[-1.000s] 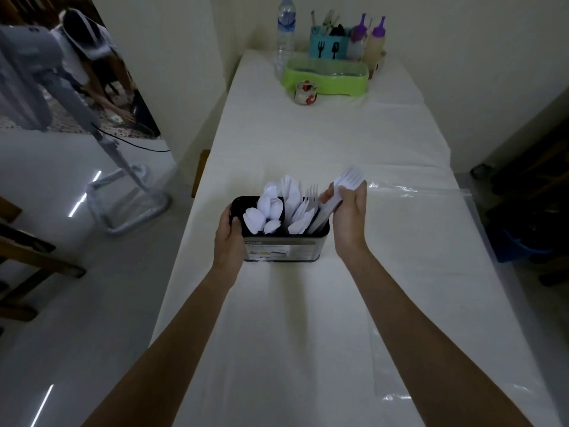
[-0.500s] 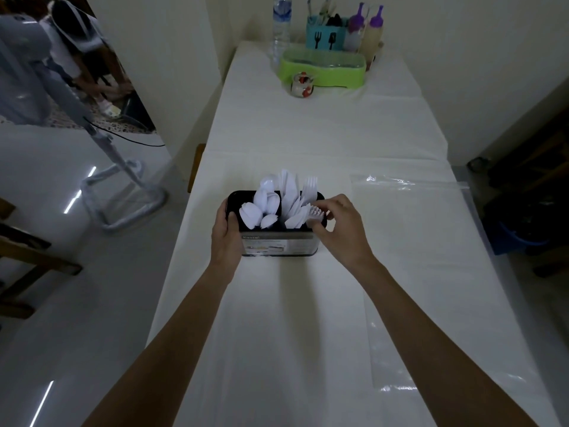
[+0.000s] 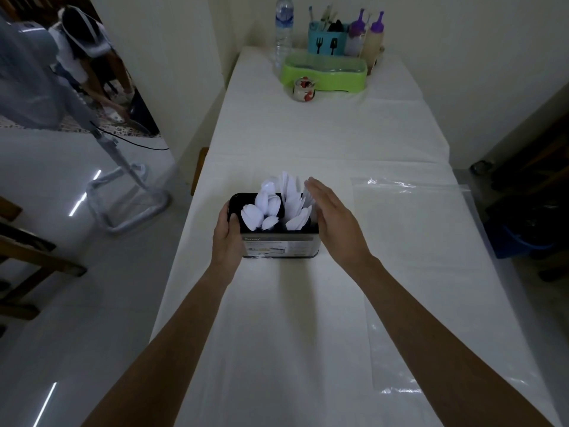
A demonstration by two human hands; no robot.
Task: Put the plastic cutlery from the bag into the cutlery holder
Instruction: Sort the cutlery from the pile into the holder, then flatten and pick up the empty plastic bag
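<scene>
A black cutlery holder (image 3: pixel 278 246) with a printed label stands on the white table near its left edge. White plastic spoons, forks and knives (image 3: pixel 277 208) stick up out of it. My left hand (image 3: pixel 227 234) grips the holder's left side. My right hand (image 3: pixel 334 215) is flat with fingers extended, pressed against the holder's right side and the cutlery there, holding nothing. A clear plastic bag (image 3: pixel 409 241) lies flat on the table to the right and looks empty.
At the table's far end stand a green tray (image 3: pixel 324 73), a water bottle (image 3: pixel 283 29), a teal utensil caddy (image 3: pixel 326 41), two purple-capped squeeze bottles (image 3: pixel 366 38) and a small jar (image 3: pixel 303 89). A fan stand (image 3: pixel 123 186) and a person are on the floor at left.
My right hand put the forks it held into the holder, let go, and now lies flat against the holder's right side. My left hand has kept its grip.
</scene>
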